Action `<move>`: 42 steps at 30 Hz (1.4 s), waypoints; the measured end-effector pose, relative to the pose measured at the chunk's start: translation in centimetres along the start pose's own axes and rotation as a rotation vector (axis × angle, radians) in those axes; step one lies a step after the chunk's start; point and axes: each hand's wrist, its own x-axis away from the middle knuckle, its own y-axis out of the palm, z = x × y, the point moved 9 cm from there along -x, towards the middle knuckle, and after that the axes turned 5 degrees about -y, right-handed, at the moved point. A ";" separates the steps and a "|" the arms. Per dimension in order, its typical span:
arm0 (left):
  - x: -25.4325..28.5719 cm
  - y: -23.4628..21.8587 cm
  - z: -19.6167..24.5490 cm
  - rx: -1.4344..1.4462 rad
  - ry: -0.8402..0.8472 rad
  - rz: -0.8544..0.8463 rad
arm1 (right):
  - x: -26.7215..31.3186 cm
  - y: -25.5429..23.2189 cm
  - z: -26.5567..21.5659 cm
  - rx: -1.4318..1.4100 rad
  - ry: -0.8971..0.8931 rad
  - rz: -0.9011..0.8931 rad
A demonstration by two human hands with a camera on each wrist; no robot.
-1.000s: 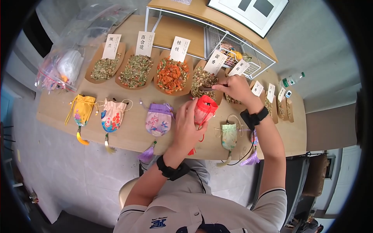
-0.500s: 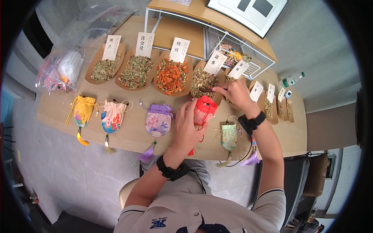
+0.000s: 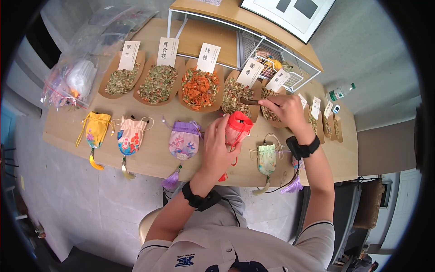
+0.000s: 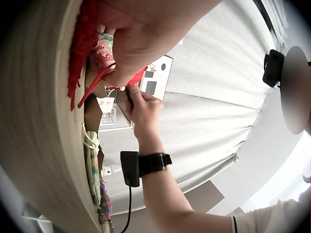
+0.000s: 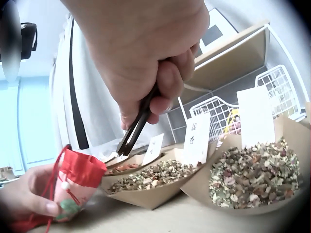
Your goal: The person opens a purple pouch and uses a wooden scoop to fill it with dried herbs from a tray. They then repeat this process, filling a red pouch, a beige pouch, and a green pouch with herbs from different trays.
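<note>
My left hand (image 3: 220, 136) grips a red drawstring pouch (image 3: 238, 128) and holds it upright on the wooden table (image 3: 149, 156), mouth open. The left wrist view has the same pouch (image 4: 99, 58) under my left hand (image 4: 131, 58). My right hand (image 3: 273, 103) pinches the dark handle of a small spoon (image 3: 249, 101). The spoon's tip hangs over the fourth paper tray of brown-green dried herbs (image 3: 233, 93), just behind the pouch. From the right wrist, the spoon (image 5: 136, 128) slants down from my right hand (image 5: 155, 92) toward the pouch (image 5: 75, 182).
Yellow (image 3: 96, 128), pink (image 3: 130, 134), purple (image 3: 184, 140) and green (image 3: 267, 158) pouches lie along the table's front. Labelled herb trays line the back, one orange (image 3: 199, 88). A wire basket (image 3: 272, 63), a plastic bag (image 3: 74, 77) and a bottle (image 3: 340, 93) stand around them.
My right hand and wrist have shifted slightly to the right, the spoon staying over the fourth tray. The left hand and the red pouch have not moved.
</note>
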 end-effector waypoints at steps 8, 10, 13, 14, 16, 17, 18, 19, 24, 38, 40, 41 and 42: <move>0.0 -0.3 0.3 -0.030 0.022 0.023 | 0.6 -3.0 -4.9 0.033 -0.173 -0.029; 0.0 -0.2 0.3 -0.030 0.021 0.021 | 0.7 -3.0 -4.5 0.009 -0.155 -0.024; 0.0 -0.2 0.2 -0.034 0.021 0.016 | 0.4 -2.5 -2.7 -0.046 -0.053 -0.049; 0.0 -0.2 0.2 -0.036 0.022 0.013 | 0.2 -2.3 -1.7 -0.066 -0.006 -0.063; 0.0 -0.1 0.2 -0.032 0.017 0.012 | 0.1 -0.8 1.2 0.032 0.097 -0.135; 0.0 -0.1 0.2 -0.031 0.014 0.010 | 0.3 0.1 2.6 0.080 0.148 -0.171; 0.0 -0.1 0.2 -0.030 0.015 0.006 | 0.3 0.9 3.4 0.073 0.165 -0.186; 0.0 -0.1 0.3 -0.031 0.016 0.002 | 0.3 1.7 4.0 0.065 0.180 -0.199; -0.1 -0.2 0.2 -0.008 0.008 -0.006 | 0.1 4.2 5.1 0.056 0.233 -0.337; 0.0 0.0 0.0 -0.028 0.014 -0.007 | -0.5 6.2 2.9 -0.084 0.168 -0.335; 0.0 -0.1 0.1 -0.033 0.017 -0.002 | -0.6 6.4 2.9 -0.090 0.197 -0.350; 0.0 -0.1 0.1 -0.035 0.018 0.000 | -0.6 6.5 2.9 -0.093 0.212 -0.357; 0.0 -0.1 0.2 -0.035 0.017 0.000 | -0.6 6.6 2.8 -0.097 0.233 -0.365</move>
